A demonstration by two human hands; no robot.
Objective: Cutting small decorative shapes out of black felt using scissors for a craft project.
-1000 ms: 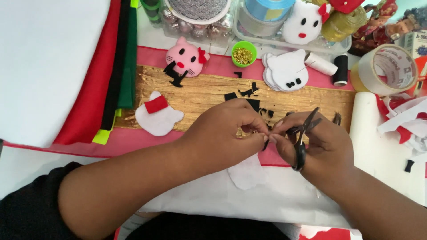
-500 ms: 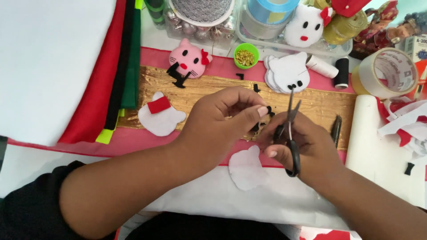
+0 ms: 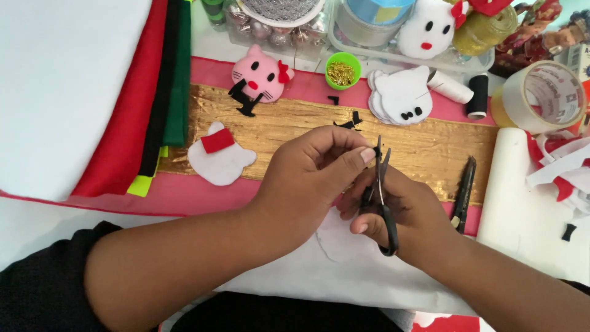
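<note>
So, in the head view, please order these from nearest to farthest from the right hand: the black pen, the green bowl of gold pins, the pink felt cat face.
From the right hand, which holds the black scissors:
1. Black pen, just right of the hand on the gold strip.
2. Small green bowl of gold pins, farther up, slightly left.
3. Pink felt cat face, farthest, upper left.

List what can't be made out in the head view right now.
- Black scrap at the left hand fingertips: too small to tell its shape, mostly covered by the fingers.
- Scissors handles: wrapped by the right hand, so its grip is unclear.
- White felt piece under the hands: outline mostly hidden.
- Tape roll: cut off by the right edge.
- Containers along the top edge: cropped, contents unclear.
</note>
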